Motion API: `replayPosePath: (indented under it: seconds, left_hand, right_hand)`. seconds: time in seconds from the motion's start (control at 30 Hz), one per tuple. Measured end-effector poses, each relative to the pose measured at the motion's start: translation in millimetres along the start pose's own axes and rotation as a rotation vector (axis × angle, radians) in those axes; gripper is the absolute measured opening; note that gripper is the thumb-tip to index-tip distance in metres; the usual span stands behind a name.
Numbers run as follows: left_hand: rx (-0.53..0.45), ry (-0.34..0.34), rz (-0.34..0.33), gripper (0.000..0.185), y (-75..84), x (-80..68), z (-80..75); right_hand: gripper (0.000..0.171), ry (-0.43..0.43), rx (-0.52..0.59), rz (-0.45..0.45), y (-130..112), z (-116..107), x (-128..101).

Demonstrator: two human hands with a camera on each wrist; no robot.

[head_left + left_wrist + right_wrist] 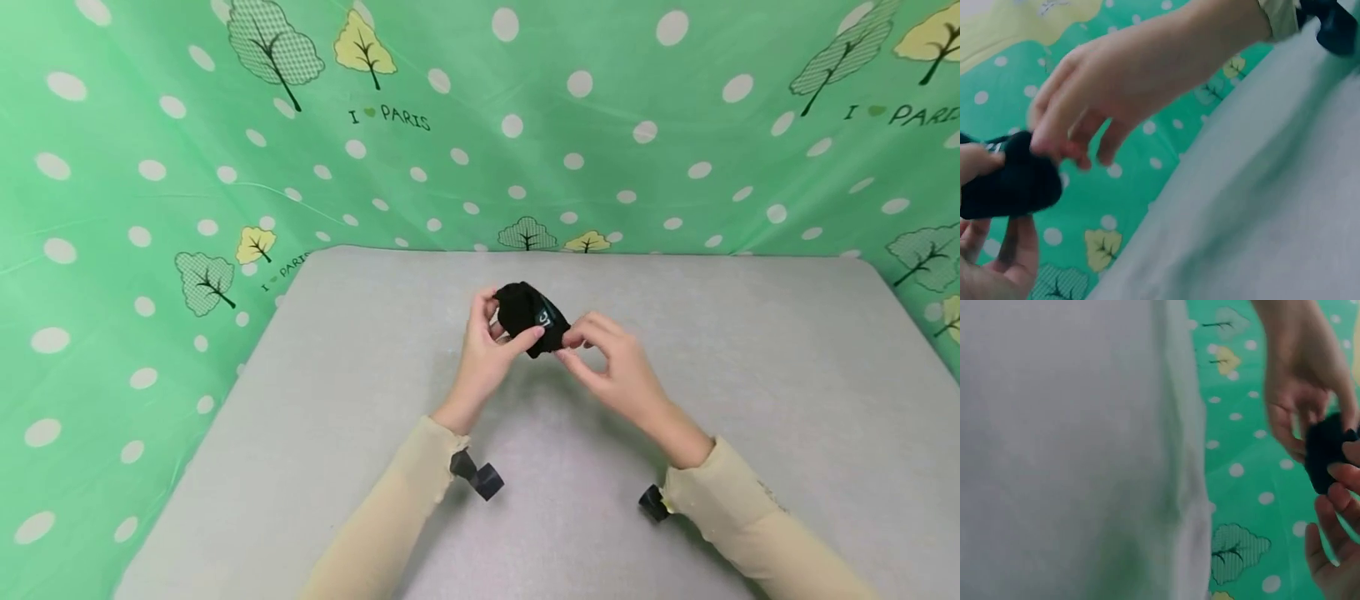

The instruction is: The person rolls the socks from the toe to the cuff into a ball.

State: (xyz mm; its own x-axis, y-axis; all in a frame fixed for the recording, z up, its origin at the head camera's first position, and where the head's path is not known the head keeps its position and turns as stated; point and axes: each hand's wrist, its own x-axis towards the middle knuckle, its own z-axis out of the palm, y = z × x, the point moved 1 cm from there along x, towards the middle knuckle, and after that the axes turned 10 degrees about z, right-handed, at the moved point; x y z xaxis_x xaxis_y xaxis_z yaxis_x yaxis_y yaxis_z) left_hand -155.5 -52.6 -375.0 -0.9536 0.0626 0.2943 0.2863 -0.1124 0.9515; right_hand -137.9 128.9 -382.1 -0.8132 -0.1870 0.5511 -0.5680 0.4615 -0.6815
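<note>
Black fabric (522,315), gathered into a small folded bundle, is being held up over the far part of the grey bench (300,433), before the green dotted backdrop (420,50). From its left side it is being gripped by the left hand (483,354) — the thumb is being pressed on the near face, close to a pale printed mark (545,319), while fingers are being curled behind. By the right hand (622,367) the lower right corner is being pinched narrowly between thumb and fingertips; whether one layer or several are being caught there cannot be told. Judged from this, the fabric is being arranged at its edge, one side being steadied while the other is being worked. For the next move, a firm left hold is probably being called for, with the corner being guided lightly by the right hand — with too hard a pull, the folds could be coming loose.
</note>
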Motion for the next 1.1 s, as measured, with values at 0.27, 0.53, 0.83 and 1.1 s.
replayPosePath:
  seconds: [0.27, 0.53, 0.83, 1.1]
  left_hand:
    - [0.196, -0.202, 0.036, 0.054, 2.5, -1.0, -4.0]
    - [0.402, -0.324, 0.145, 0.057, 4.3, -4.5, 6.7]
    - [0.392, -0.336, 0.091, 0.048, 3.7, -7.5, 18.4]
    - [0.614, -0.195, 0.116, 0.036, -1.3, -2.1, 13.4]
  right_hand:
    - [0.011, 0.010, 0.157, 0.191, -6, -12, 9]
    - [0.010, 0.004, 0.147, 0.346, -5, -8, 11]
    - [0.006, 0.094, 0.182, 0.333, 0, -1, 7]
    - [0.007, 0.084, 0.208, 0.192, 4, 4, 1]
